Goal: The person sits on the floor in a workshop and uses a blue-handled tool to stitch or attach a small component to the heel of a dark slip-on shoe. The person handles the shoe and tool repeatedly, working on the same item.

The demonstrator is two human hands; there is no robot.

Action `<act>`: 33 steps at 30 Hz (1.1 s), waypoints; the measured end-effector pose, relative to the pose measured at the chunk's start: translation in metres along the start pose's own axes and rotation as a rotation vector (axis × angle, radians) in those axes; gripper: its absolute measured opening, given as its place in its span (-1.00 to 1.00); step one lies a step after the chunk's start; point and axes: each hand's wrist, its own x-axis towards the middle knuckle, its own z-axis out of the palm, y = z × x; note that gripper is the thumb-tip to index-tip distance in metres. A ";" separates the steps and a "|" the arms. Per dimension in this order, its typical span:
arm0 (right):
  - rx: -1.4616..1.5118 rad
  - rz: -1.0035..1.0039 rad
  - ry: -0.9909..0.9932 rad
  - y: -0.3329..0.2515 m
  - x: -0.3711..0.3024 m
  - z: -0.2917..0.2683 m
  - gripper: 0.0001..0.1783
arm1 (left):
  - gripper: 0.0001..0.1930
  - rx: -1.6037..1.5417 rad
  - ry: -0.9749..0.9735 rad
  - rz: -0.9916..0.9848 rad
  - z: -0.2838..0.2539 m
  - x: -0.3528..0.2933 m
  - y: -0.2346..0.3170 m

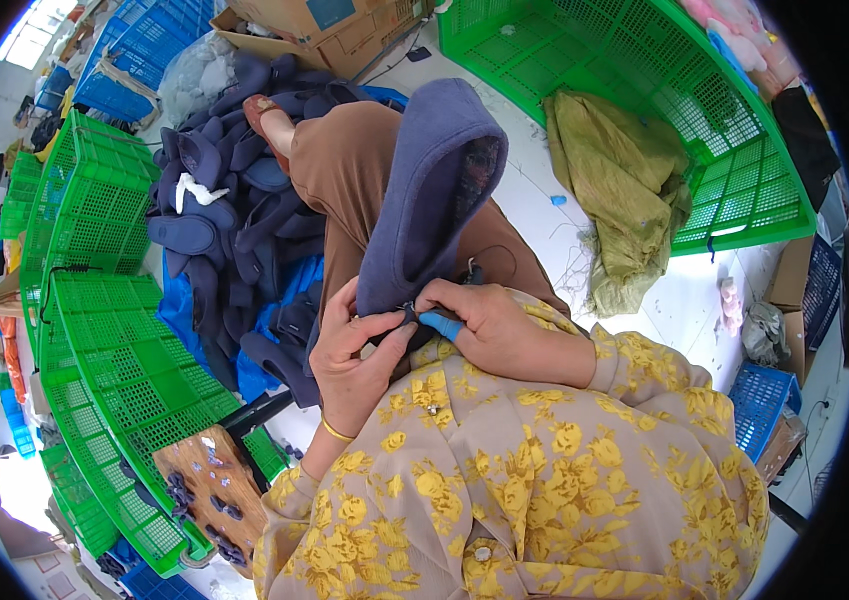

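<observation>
Navy, felt-like cloth covers the slipper point(414, 190) I am watching, one solid, soft-looking colour with a thick band following its rim. Through the head camera I see it raised over the wearer's brown-trousered lap point(354, 160), its broad rounded end pointing up and away, its long opening turned right to show a dim, mottled inside. Both hands meet at its narrower lower end: the left hand point(356, 350) pinches that end between thumb and fingers, and the right hand point(489, 318), its thumb in a blue wrap point(441, 325), grips close beside. I cannot make out the small details between the fingertips. Similar navy slippers point(214, 215) lie heaped on a blue sheet point(179, 320) to the left. Small dark pieces point(179, 492) sit by the left edge of a wooden table point(206, 462).
</observation>
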 end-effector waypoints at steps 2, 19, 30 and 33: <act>0.020 0.015 -0.016 -0.001 0.000 0.000 -0.69 | -0.78 -0.013 -0.009 -0.017 -0.001 0.000 0.001; -0.037 0.008 -0.001 -0.006 0.003 0.003 -0.82 | -0.80 -0.045 0.011 -0.052 -0.003 -0.005 -0.005; -0.020 -0.059 -0.017 -0.001 0.006 0.005 -0.60 | -0.79 -0.010 0.007 -0.015 -0.002 -0.010 -0.007; -0.053 -0.059 -0.063 -0.004 0.007 0.002 -0.57 | -0.78 0.007 0.015 -0.004 -0.001 -0.009 -0.007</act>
